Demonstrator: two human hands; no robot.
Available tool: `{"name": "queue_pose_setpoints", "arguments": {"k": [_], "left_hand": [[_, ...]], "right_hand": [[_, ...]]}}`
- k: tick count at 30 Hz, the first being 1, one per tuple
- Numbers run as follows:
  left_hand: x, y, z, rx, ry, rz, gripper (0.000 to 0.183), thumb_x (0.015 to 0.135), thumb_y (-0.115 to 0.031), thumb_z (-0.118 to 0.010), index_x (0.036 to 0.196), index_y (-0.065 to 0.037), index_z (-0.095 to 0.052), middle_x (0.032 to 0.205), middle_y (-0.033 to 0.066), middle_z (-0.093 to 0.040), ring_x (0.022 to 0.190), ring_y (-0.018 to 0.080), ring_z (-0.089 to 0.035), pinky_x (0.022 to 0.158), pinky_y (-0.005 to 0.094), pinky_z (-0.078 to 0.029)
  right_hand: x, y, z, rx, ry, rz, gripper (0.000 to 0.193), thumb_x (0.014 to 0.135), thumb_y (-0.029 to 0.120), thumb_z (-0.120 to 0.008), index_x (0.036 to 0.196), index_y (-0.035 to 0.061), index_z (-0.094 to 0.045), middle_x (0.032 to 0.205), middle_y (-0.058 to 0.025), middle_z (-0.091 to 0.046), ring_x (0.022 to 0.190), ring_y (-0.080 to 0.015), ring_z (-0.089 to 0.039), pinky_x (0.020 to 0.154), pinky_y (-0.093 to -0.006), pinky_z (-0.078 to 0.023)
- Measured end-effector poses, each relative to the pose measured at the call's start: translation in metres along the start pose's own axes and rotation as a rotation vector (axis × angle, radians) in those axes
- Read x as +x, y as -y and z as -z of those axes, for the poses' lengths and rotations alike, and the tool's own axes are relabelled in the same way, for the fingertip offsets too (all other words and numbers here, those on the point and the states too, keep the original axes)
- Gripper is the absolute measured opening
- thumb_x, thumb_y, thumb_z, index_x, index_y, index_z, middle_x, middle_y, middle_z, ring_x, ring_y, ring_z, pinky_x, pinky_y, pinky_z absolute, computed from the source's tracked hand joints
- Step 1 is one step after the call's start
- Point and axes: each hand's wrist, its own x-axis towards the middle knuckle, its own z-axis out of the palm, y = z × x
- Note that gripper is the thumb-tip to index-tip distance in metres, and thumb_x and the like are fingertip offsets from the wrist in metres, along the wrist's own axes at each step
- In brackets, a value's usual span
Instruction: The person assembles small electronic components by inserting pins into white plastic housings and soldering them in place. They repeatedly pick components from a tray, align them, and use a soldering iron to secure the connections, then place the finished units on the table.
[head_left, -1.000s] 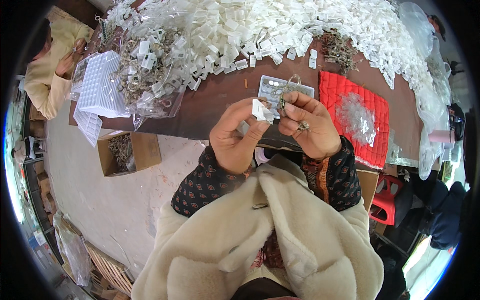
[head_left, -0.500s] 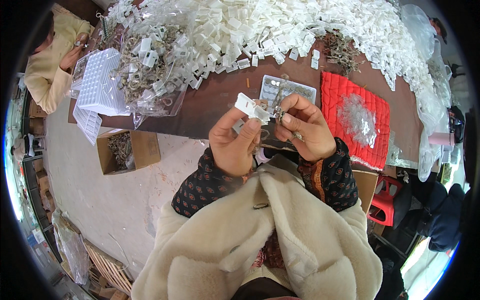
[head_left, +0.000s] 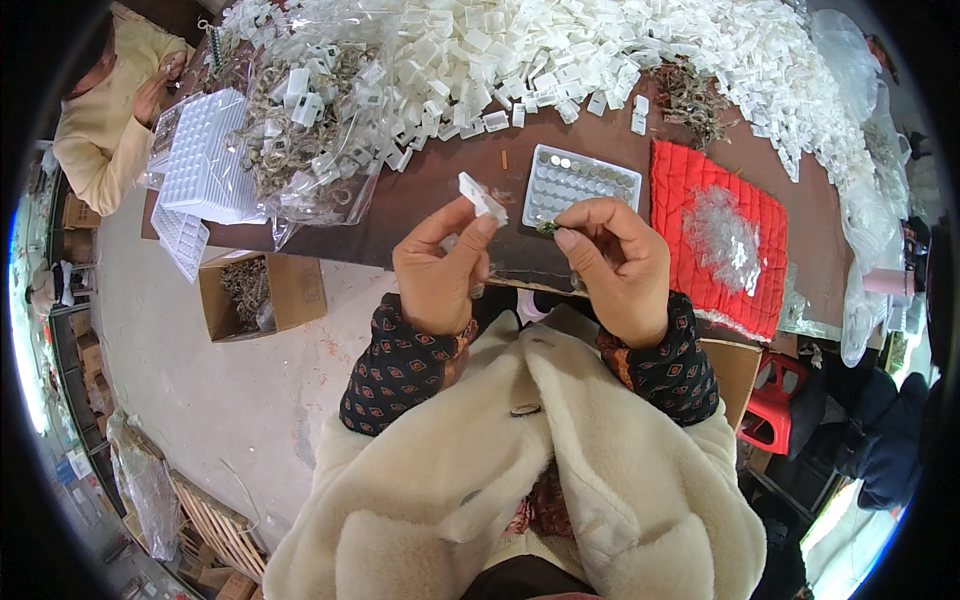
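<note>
The left hand point(head_left: 435, 272) pinches a white case point(head_left: 482, 200); the right hand point(head_left: 630, 270) pinches a small dark piece point(head_left: 545, 228), a tray point(head_left: 568, 190) just beyond. Keep both grips light.

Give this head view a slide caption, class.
Left hand holds a white plastic piece, right hand a small dark item, near a tray.

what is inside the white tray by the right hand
Small round discs are lined up in the white tray, toward its far edge. The right hand covers part of the near edge, so whatever lies there cannot be seen.
</note>
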Motion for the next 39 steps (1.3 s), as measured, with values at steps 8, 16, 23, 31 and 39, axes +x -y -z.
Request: {"name": "queue_pose_setpoints", "arguments": {"k": [8,16,23,31,39], "left_hand": [[0.006,0.005,-0.01,0.029,0.027,-0.111,0.025,0.087,0.001,-0.072,0.111,0.004,-0.066,0.085,0.0049,-0.067,0.054,0.0057,-0.052,0.046,0.0192,-0.04],[-0.007,0.001,-0.011,0.103,0.188,-0.166,0.024,0.086,0.003,-0.073,0.109,0.001,-0.067,0.083,0.0026,-0.065,0.058,0.0036,-0.051,0.048,0.0177,-0.04],[-0.008,-0.003,-0.01,0.168,0.215,-0.222,0.023,0.086,0.003,-0.073,0.108,0.001,-0.066,0.081,0.0017,-0.065,0.059,0.003,-0.052,0.049,0.0174,-0.04],[-0.009,-0.002,-0.008,0.12,0.244,-0.218,0.023,0.086,0.004,-0.073,0.107,0.002,-0.066,0.082,0.0026,-0.066,0.06,0.0029,-0.053,0.049,0.0173,-0.041],[-0.008,0.003,-0.004,0.093,0.261,-0.259,0.022,0.085,0.004,-0.073,0.105,0.002,-0.065,0.083,0.0015,-0.064,0.06,0.0041,-0.053,0.05,0.0175,-0.041]], "right_hand": [[0.007,-0.003,-0.009,-0.353,-0.165,0.209,0.013,0.089,-0.001,-0.068,0.101,0.0006,-0.067,0.088,-0.0066,-0.065,0.072,-0.0103,-0.061,0.062,-0.024,-0.049],[0.006,0.006,-0.009,-0.447,-0.046,0.3,0.014,0.088,-0.003,-0.067,0.101,0.002,-0.067,0.091,-0.0109,-0.066,0.076,-0.0183,-0.067,0.065,-0.0274,-0.052],[0.003,0.01,-0.008,-0.378,-0.069,0.273,0.015,0.087,-0.004,-0.067,0.101,0.0021,-0.067,0.091,-0.01,-0.067,0.077,-0.0161,-0.067,0.066,-0.0265,-0.052],[0.002,0.011,-0.007,-0.339,-0.022,0.269,0.012,0.088,-0.003,-0.067,0.1,0.0009,-0.067,0.089,-0.007,-0.066,0.073,-0.0103,-0.06,0.065,-0.023,-0.048],[0.0,0.007,-0.008,-0.143,0.01,0.092,0.013,0.087,-0.002,-0.068,0.1,0.0007,-0.069,0.088,-0.0057,-0.066,0.072,-0.0086,-0.059,0.063,-0.0226,-0.047]]}}
